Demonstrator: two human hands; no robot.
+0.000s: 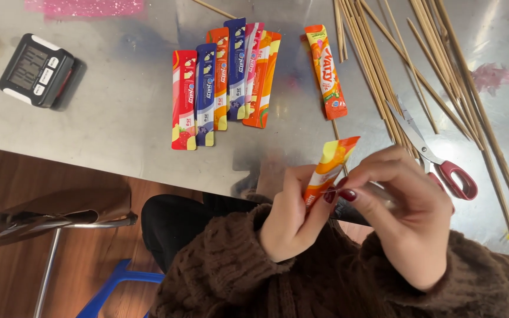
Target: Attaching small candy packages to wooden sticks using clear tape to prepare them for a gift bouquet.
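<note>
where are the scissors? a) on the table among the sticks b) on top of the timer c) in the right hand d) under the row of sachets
a: the scissors lie on the table among the sticks, just beyond the right hand, which pinches the sachet.

Orange stick sachet (328, 168) in hand; coloured sachets row (222, 82), lone orange sachet (326, 72), black timer screen (26, 67) on table.

This is looking like a home craft corner or small workroom: a shiny metal table (119, 129) is sitting over a wood floor (7, 176), bearing a digital timer (36, 70), bamboo sticks (384, 65), red-handled scissors (437, 156) and a row of colourful snack sachets (222, 82), with a metal-legged chair (60, 215) standing alongside.
</note>
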